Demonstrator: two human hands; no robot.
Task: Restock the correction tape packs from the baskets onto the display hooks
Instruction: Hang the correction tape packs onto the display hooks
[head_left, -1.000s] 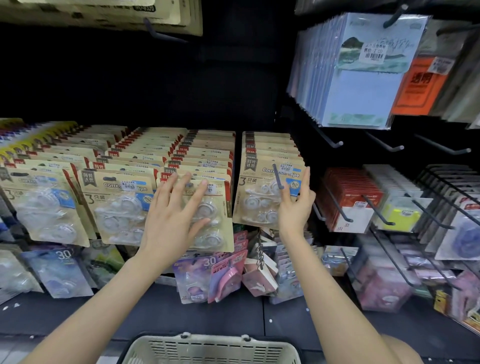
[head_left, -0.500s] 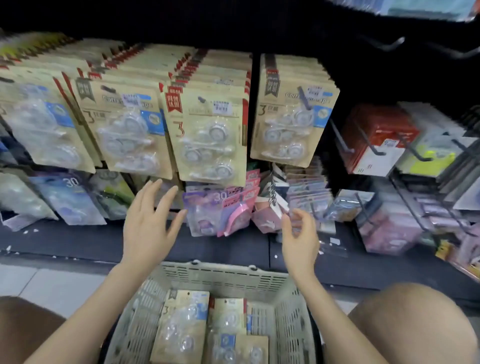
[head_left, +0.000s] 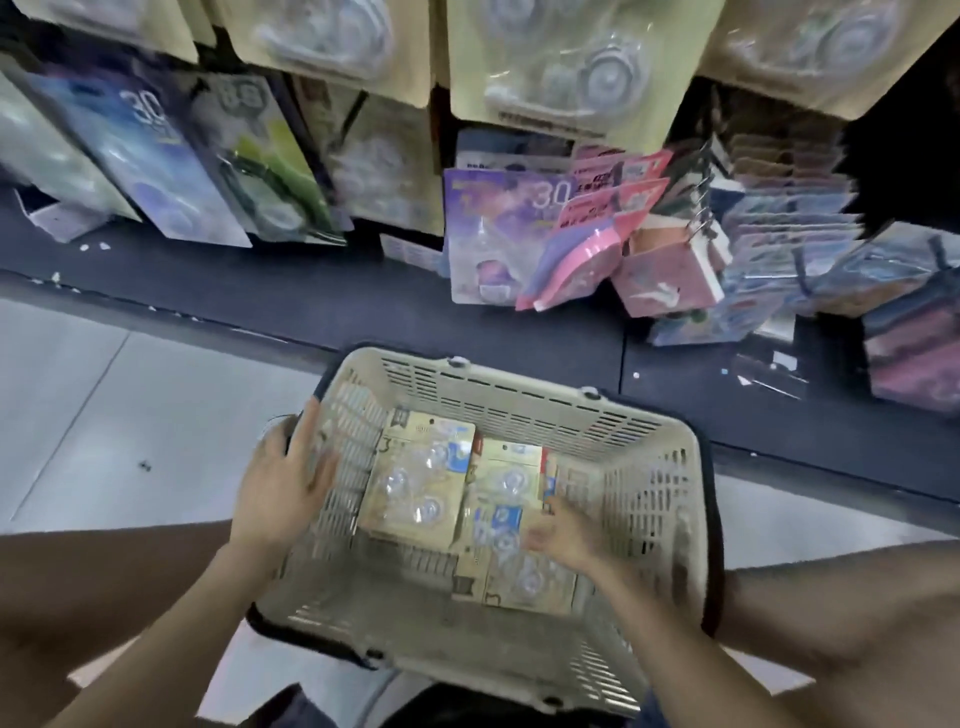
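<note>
A beige plastic basket (head_left: 519, 387) stands on the floor between my knees. Several correction tape packs lie flat in it: one at the left (head_left: 421, 478), one beside it (head_left: 506, 483) and one nearer me (head_left: 524, 587). My left hand (head_left: 283, 478) rests on the basket's left rim with its fingers stretched out. Inside the basket, my right hand (head_left: 561, 530) lies with fingers extended on the right-hand packs; motion blur hides any grip. More of the same packs (head_left: 550, 67) hang on the display above.
Below the hanging packs are other carded goods: blue and green ones (head_left: 156, 156) at the left, purple and pink ones (head_left: 545, 228) in the middle. A dark shelf base (head_left: 363, 306) runs in front of them. My knees (head_left: 104, 597) flank the basket.
My view has tipped down from the display to the basket. Both hands dropped from the hanging packs; the left now rests on the basket rim and the right is inside on the packs.
</note>
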